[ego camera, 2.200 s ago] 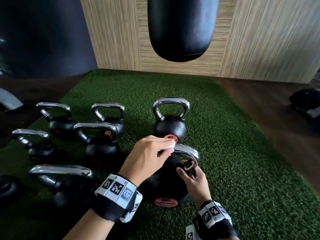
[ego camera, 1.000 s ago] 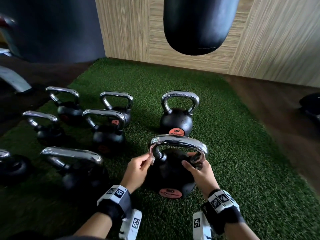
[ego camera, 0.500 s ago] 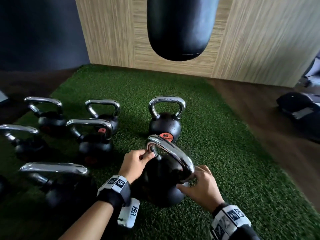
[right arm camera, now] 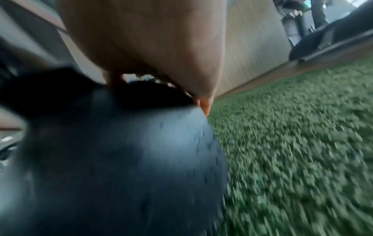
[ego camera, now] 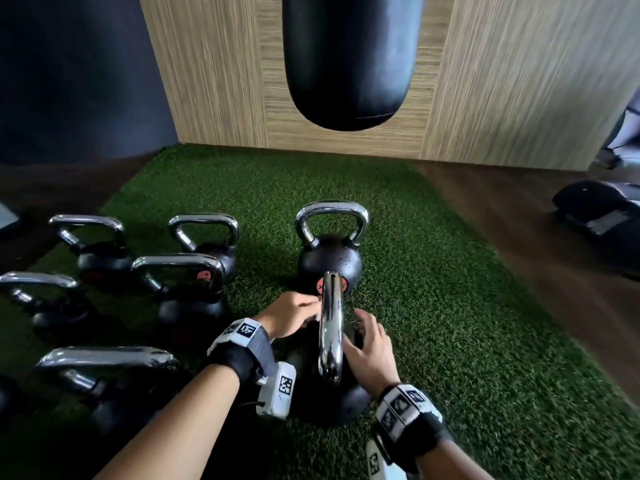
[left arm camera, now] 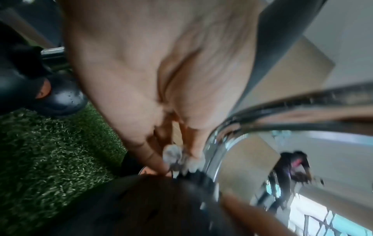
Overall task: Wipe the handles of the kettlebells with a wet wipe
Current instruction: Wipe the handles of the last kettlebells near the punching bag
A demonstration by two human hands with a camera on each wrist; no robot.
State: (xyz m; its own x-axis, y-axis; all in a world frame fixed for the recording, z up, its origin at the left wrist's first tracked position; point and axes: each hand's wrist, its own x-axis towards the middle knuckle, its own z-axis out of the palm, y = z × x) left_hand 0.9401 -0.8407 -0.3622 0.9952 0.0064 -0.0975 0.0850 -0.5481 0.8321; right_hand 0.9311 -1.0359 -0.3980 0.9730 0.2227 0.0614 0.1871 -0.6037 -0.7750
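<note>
The nearest black kettlebell (ego camera: 332,403) stands on the green turf with its chrome handle (ego camera: 330,327) turned edge-on to me. My left hand (ego camera: 313,308) is at the handle's far leg, and in the left wrist view its fingertips pinch a small crumpled grey-white wet wipe (left arm camera: 177,158) against the chrome handle (left arm camera: 214,153) where it meets the ball. My right hand (ego camera: 367,341) lies on the right side of the ball, fingers curved over its black body (right arm camera: 121,159). The right wrist view is blurred.
Several more chrome-handled kettlebells stand on the turf (ego camera: 450,306): one just behind (ego camera: 329,261), the others in rows to the left (ego camera: 187,292) (ego camera: 104,382). A black punching bag (ego camera: 349,64) hangs ahead before a wood wall. Dark equipment (ego camera: 602,216) lies on the floor at right.
The kettlebell has turned, its handle going from broadside to edge-on. My left hand stayed with the wipe at the handle's leg. My right hand shifted from the handle's other leg onto the ball.
</note>
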